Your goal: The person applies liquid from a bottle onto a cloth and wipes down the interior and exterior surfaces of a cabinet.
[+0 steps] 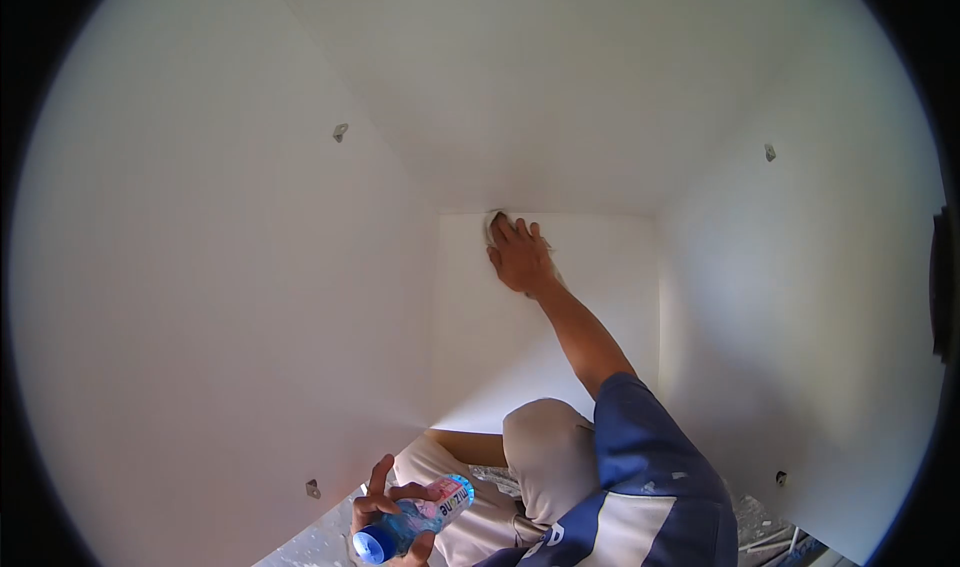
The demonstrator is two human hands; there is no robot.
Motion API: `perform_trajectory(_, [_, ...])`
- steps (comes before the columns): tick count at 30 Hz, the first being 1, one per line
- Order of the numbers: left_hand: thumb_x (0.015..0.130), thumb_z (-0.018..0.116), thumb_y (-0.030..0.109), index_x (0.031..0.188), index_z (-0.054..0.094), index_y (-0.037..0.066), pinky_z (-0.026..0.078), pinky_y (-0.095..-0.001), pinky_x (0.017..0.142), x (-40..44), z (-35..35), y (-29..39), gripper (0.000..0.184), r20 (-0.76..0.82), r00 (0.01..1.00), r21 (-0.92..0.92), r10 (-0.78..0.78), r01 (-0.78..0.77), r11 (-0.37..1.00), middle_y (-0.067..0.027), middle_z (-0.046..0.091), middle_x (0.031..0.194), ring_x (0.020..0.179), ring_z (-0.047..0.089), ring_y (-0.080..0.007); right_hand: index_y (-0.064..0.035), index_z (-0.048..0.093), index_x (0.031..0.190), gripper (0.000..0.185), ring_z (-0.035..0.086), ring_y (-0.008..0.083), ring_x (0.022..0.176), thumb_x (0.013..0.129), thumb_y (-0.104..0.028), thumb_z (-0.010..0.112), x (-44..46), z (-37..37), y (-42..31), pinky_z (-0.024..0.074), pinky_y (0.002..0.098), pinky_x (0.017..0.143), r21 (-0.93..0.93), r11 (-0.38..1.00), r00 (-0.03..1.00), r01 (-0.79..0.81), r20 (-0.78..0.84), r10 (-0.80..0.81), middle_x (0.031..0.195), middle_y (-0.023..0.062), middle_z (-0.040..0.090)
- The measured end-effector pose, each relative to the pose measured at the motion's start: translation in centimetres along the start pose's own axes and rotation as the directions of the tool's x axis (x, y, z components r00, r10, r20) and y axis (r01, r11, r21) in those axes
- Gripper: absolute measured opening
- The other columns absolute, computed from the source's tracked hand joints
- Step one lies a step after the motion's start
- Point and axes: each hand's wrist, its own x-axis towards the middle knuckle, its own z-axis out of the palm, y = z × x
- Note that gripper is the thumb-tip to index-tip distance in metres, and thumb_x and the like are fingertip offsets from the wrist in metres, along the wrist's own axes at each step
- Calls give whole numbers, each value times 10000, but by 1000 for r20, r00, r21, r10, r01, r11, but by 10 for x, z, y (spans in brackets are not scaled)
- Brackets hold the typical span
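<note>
In the head camera's view, a person is crouching inside a box of smooth white walls. The right hand (520, 260) is pressing a thin, pale cloth (490, 229) against the back wall (610, 317), fingers spreading over it rather than closing into a fist. The cloth is showing past the fingertips and beside the wrist, and it is lying near the top edge of that wall, toward its left corner. Below and to the left of that hand, the left hand (420, 492) is gripping a plastic bottle (450, 500), which is tilting so that its blue cap (375, 544) is pointing down and toward the lower left. The cap is appearing to be on. As for progress, the cloth is already touching the wall, but the surface around it is looking evenly pale, so I cannot tell which parts are finished and which are remaining. Well away from the pressing hand, small metal brackets are sticking out of the left wall (220, 317) and right wall (820, 267).
</note>
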Motion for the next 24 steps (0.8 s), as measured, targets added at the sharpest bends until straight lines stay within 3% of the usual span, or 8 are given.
perform_trajectory(4, [670,925,286,1042,482,50,642,-418,743,8,3,-3,625,66,998,-19,5,-4,1000,-355,442,1443,814,753,-335,36,490,1399,546,457,376,1260,1032,-365,445,-54,-20,64,330,529,1063,-152,926,936,-345,-124,328,1494,165,438])
perform_trajectory(8, [675,928,292,1046,486,47,643,-427,750,8,9,-10,627,118,992,-52,36,-30,998,-360,442,1440,827,754,-343,47,506,1379,566,461,339,1229,1026,-390,446,-81,-29,116,340,504,1034,-186,877,896,-442,-134,424,1432,170,483])
perform_trajectory(9, [676,929,294,1047,488,47,643,-429,752,6,10,-10,627,128,990,-45,56,-50,998,-362,442,1440,831,755,-345,58,512,1370,570,443,330,1247,1030,-393,433,-86,-26,129,328,487,1046,-210,825,850,-524,-179,495,1424,170,484])
perform_trajectory(10, [681,932,300,1053,494,44,642,-442,760,6,7,-4,628,149,988,-73,-23,35,997,-367,442,1436,849,754,-358,69,518,1360,576,425,322,1265,1033,-395,420,-89,-23,136,315,469,1057,-225,765,796,-603,-227,561,1416,169,486])
perform_trajectory(14, [665,932,241,1038,496,32,639,-442,754,-7,2,-4,611,123,990,-122,-69,84,989,-371,459,1421,833,751,-366,77,561,1305,573,433,310,1246,1033,-406,417,-91,-44,147,314,444,1048,-258,790,831,-556,-143,538,1368,176,517])
perform_trajectory(16, [653,927,210,1028,496,27,637,-443,745,-9,-9,-9,600,143,988,-114,-60,77,991,-370,459,1423,826,750,-368,75,590,1265,566,442,301,1223,1030,-413,426,-88,-53,143,320,426,1025,-318,726,778,-610,-71,624,1308,170,551])
perform_trajectory(20, [640,926,194,1023,501,35,635,-440,724,-18,-7,-9,594,132,991,-139,-37,55,989,-361,460,1429,822,749,-372,80,595,1259,574,446,295,1205,1025,-420,435,-99,-42,146,326,422,1005,-249,737,778,-629,-222,588,1274,168,569])
perform_trajectory(24, [627,932,202,1014,504,38,637,-434,700,-21,-14,-19,600,116,991,-164,-72,90,982,-359,484,1408,817,749,-377,102,568,1301,632,435,310,1231,1017,-448,439,-131,-35,116,313,422,1025,-292,687,742,-666,-165,649,1315,196,549])
